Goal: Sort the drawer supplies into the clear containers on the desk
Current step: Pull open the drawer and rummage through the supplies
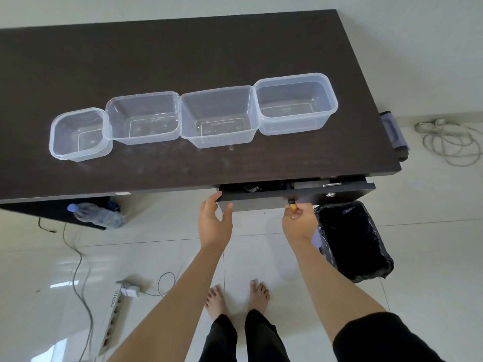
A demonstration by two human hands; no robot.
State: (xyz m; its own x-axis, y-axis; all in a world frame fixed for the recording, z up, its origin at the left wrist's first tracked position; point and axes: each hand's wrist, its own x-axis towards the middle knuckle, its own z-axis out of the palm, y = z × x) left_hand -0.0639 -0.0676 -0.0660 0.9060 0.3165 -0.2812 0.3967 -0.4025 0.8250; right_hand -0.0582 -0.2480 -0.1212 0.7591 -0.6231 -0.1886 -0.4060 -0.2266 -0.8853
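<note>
Desk, four clear containers, tiled floor

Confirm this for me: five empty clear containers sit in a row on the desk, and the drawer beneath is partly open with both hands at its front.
Not quite: the head view shows four clear containers, not five. The rest holds: they sit empty in a row on the desk, and the drawer is partly open, with the left hand at its left corner and the right hand pinching its handle.
</note>
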